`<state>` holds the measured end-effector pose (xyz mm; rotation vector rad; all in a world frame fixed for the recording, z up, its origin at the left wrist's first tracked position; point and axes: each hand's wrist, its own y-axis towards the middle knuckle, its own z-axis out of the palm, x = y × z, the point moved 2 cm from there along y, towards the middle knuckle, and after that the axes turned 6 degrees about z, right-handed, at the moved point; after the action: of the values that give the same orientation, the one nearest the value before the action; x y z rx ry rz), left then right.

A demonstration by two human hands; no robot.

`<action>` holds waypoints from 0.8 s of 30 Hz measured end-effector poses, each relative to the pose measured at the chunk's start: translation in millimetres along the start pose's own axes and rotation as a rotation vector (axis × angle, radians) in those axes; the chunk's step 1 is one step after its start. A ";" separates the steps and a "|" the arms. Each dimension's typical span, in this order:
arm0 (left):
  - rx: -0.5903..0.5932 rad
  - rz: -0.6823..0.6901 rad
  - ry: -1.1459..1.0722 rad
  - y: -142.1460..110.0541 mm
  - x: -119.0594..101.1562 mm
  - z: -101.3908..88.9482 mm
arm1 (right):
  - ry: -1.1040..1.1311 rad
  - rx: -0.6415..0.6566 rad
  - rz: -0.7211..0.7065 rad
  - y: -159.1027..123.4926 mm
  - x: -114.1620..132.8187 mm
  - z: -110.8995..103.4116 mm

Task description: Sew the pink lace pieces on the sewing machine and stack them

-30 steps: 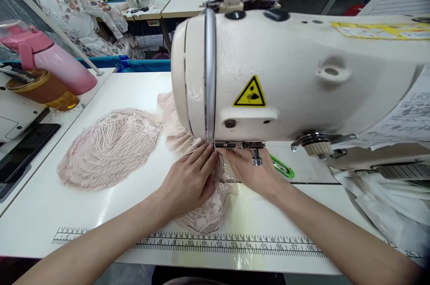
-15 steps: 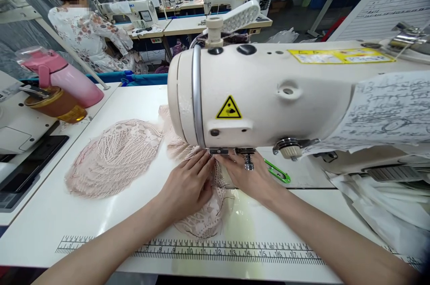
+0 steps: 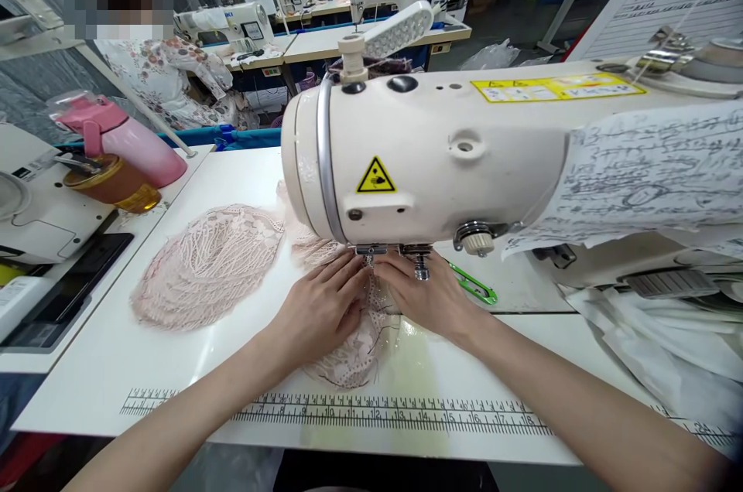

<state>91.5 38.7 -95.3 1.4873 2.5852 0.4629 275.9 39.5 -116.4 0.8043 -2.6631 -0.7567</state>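
My left hand (image 3: pixel 325 302) lies flat on a pale pink lace piece (image 3: pixel 351 364), its fingers stretched out toward the sewing machine's needle area. My right hand (image 3: pixel 426 295) rests opposite, with extended fingertips at the lace's right edge, partly hidden by the machine's lower fittings. Between the hands, the lace runs up beneath the white sewing machine head (image 3: pixel 418 159), and its rounded near end hangs toward me with loose dark threads. More gathered lace (image 3: pixel 313 244) lies behind my left fingers. The needle and presser foot are mostly hidden.
A stack of lace pieces (image 3: pixel 209 268) lies to the left. Green thread snips (image 3: pixel 473 283) lie beside my right hand. A ruler strip (image 3: pixel 348 411) runs along the near table edge. A pink bottle (image 3: pixel 139 140) and an amber cup (image 3: pixel 116 182) stand far left. A co-worker (image 3: pixel 151 78) sits beyond.
The view has shifted, so the machine head appears a little further left and the near table edge higher. Both hands keep nearly the same position on the lace. The co-worker's head has turned.
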 end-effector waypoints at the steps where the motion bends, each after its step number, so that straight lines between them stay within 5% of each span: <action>1: -0.002 0.033 0.006 -1.1 -3.8 -6.9 | -0.001 0.004 -0.021 -0.2 0.0 -1.8; 7: 0.112 0.463 0.064 -34.0 -38.9 -36.7 | 0.088 -0.022 -0.210 -2.2 -0.3 -6.9; 10: 0.148 0.504 0.166 -54.1 -49.0 -34.9 | 0.155 0.025 -0.272 -2.7 1.0 -6.7; 14: 0.127 0.304 0.120 -65.6 -50.5 -29.3 | 0.255 0.088 -0.264 -2.6 0.7 -6.8; 21: 0.109 -0.317 -0.318 -57.6 -25.9 -51.3 | 0.363 0.097 -0.316 -1.8 -2.0 -4.8; 24: 0.124 -0.344 -0.370 -40.7 -12.4 -62.5 | 0.277 0.093 -0.326 -1.5 -0.3 -4.9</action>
<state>48.4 -3.6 -49.9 1.0041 2.5219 -0.0134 278.7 36.6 -113.2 1.2873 -2.3625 -0.5457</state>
